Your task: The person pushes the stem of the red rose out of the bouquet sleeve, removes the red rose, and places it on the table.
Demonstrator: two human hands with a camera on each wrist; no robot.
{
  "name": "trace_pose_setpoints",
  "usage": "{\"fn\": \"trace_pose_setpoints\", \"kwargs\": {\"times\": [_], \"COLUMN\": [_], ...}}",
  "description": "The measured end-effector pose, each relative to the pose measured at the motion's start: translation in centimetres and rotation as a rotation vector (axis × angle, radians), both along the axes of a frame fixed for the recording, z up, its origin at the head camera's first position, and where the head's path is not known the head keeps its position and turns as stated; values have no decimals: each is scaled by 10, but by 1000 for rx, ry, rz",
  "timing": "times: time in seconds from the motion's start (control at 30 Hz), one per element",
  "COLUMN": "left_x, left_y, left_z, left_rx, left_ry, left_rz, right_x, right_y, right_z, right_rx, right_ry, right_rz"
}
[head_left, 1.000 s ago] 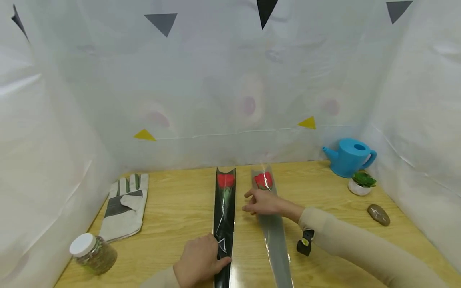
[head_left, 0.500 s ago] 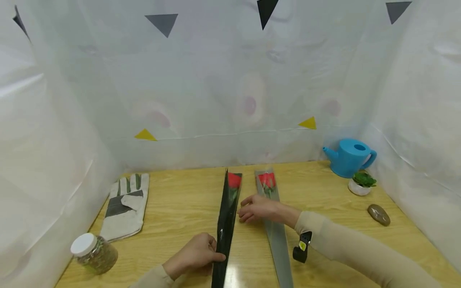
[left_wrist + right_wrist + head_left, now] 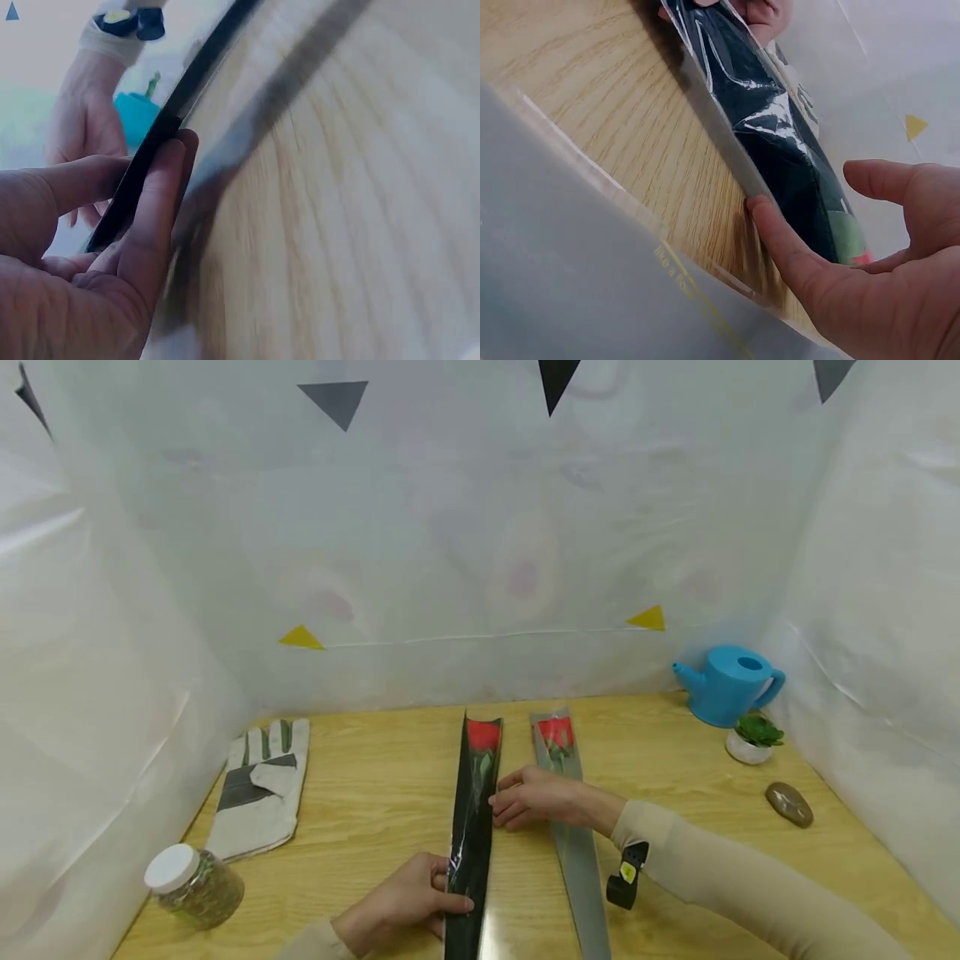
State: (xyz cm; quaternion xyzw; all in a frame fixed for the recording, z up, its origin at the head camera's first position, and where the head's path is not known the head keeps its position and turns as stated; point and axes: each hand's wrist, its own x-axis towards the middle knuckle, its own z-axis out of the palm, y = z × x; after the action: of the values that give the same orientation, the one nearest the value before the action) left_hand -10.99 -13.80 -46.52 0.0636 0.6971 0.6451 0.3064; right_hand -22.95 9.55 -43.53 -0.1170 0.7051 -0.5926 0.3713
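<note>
A red rose in a black-backed clear sleeve (image 3: 471, 835) is pinched low down by my left hand (image 3: 401, 897), thumb over the front and fingers behind. In the left wrist view the black sleeve (image 3: 199, 75) shows edge-on, raised off the tabletop where my left hand grips it. My right hand (image 3: 542, 797) is at the sleeve's right edge, partway up. The right wrist view shows a fingertip (image 3: 759, 206) at that edge, with the thumb spread apart from the sleeve. Under my right wrist lies a second red rose in a grey-backed sleeve (image 3: 579, 877).
At the left are a work glove (image 3: 255, 818) and a white-lidded jar (image 3: 197, 889). A blue watering can (image 3: 726, 689), a small potted succulent (image 3: 750, 743) and a brown stone (image 3: 789, 803) stand at the right. White sheeting encloses the back and sides.
My left hand has lifted and turned the black-sleeved rose, its top shifting slightly right. My right hand has moved down and left to its edge. The grey-sleeved rose's top has shifted slightly right.
</note>
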Motion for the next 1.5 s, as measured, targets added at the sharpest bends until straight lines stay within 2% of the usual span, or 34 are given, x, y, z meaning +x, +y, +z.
{"fn": "trace_pose_setpoints", "kwargs": {"times": [0.1,0.2,0.33,0.47,0.6,0.87,1.0,1.17,1.27,1.4,1.5], "left_x": [5,9,14,17,21,24,24,23,25,27,28], "left_y": [4,8,12,14,16,20,22,22,21,19,18], "left_z": [1,5,13,24,33,42,44,45,46,45,45], "left_rx": [60,123,129,79,83,87,39,33,37,-10,-49], "left_ry": [11,9,26,126,202,239,238,218,268,346,379], "left_rz": [11,32,41,14,3,17,29,38,35,39,49], "right_x": [-2,-6,-11,-10,-4,7,9,10,11,12,13], "right_y": [2,5,10,15,17,22,25,24,24,23,22], "right_z": [0,4,17,36,57,83,88,90,93,96,97], "right_rx": [-26,-118,-249,-316,-377,-382,-379,-389,-400,-395,-374], "right_ry": [-19,-40,-35,-8,13,105,109,110,118,135,157], "right_rz": [-41,-95,-159,-196,-186,-194,-215,-238,-237,-234,-239]}}
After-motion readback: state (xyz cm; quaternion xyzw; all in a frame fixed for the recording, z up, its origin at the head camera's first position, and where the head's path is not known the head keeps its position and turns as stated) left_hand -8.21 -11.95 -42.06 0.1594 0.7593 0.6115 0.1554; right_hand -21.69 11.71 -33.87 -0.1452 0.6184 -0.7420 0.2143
